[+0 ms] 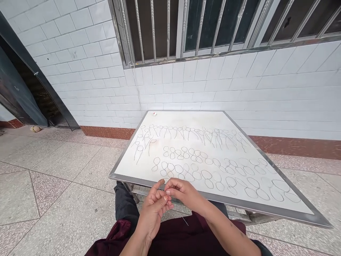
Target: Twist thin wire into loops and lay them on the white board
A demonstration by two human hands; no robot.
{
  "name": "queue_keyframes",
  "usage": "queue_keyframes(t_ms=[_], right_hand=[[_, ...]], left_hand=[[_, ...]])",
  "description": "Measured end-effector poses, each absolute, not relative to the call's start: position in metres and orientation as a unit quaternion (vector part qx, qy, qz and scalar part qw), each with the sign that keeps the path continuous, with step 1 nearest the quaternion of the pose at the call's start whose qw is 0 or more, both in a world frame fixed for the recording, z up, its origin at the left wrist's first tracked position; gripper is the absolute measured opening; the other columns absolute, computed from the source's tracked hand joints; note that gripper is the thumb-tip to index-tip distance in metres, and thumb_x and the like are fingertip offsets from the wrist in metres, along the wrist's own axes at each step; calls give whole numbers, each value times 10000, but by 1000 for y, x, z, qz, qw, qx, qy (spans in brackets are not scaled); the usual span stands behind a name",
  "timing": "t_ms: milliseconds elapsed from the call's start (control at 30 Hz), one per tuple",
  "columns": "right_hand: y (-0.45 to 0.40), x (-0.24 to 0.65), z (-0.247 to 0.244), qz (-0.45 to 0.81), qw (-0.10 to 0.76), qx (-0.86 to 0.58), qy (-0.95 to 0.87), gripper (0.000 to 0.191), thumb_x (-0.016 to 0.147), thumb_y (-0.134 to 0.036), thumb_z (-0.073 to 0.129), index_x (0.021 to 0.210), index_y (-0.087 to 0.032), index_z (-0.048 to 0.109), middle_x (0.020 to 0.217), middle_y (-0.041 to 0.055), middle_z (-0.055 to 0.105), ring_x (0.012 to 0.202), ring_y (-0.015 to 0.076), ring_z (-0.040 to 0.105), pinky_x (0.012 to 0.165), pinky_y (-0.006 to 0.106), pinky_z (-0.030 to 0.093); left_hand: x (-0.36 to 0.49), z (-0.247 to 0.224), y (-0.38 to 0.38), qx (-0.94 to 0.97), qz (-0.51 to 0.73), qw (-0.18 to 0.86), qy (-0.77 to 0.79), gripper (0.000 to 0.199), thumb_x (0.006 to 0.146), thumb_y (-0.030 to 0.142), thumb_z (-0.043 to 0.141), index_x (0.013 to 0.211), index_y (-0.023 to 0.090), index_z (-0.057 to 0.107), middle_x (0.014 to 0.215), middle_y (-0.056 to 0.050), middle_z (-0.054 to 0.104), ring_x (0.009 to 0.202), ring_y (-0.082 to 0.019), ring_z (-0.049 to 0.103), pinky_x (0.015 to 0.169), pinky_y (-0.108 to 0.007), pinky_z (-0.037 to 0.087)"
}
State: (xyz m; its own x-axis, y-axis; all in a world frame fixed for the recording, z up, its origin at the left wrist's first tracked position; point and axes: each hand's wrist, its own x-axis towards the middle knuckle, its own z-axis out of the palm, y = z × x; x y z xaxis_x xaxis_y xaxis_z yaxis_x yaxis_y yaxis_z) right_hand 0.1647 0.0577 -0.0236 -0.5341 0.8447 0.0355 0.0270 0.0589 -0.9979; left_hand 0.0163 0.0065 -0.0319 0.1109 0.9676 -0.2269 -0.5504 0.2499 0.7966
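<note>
My left hand [157, 203] and my right hand [183, 193] meet at the near edge of the table, over my lap. Both are closed in a pinch, fingertips touching or nearly so. Whatever they hold is too small to make out. A thin, pale wire-like strand [185, 221] shows against my dark red clothing below; I cannot tell whether it reaches the fingers. Just beyond the hands lie thin, wire-like figure-eight loops [207, 175] in several rows. Farther back is a row of single loops with long tails [188, 132].
The white tabletop [128, 167] has a grey metal rim and tapers toward the tiled wall [176, 87]. A small red-and-white item [155, 114] sits at its far left corner. Above is a barred window [197, 28]. A roundish object [35, 129] lies on the floor by the doorway.
</note>
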Motion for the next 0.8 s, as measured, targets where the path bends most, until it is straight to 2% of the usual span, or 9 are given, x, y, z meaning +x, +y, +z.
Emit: queue_keyframes(t_ms=[133, 400, 633, 800], right_hand=[[56, 167, -22, 616, 347, -326, -627, 101, 830, -278, 582, 786, -187, 592, 688, -20, 572, 638, 116, 524, 620, 248, 412], [53, 172, -16, 595, 356, -353, -629, 119, 794, -289, 616, 751, -178, 606, 752, -3, 592, 691, 121, 495, 669, 254, 395], [51, 174, -14, 586, 364, -360, -628, 136, 782, -309, 624, 733, -183, 612, 712, -9, 577, 672, 123, 482, 667, 263, 392], [44, 176, -10, 555, 346, -393, -647, 118, 787, -296, 606, 763, -184, 633, 721, -8, 588, 683, 126, 491, 668, 261, 385]], left_hand=[[17, -34, 5, 299, 538, 690, 381, 548, 764, 212, 721, 1274, 193, 522, 736, 4, 601, 620, -68, 507, 600, -203, 388], [19, -35, -2, 326, 502, 691, 405, 513, 764, 246, 717, 1236, 175, 530, 731, 1, 616, 492, -31, 425, 458, -171, 272], [19, -34, -7, 306, 493, 705, 408, 584, 718, 240, 749, 1238, 164, 497, 716, 9, 617, 485, -50, 465, 441, -175, 319], [15, -32, -13, 313, 478, 718, 399, 555, 724, 224, 743, 1226, 167, 514, 721, 12, 617, 498, -58, 511, 467, -179, 363]])
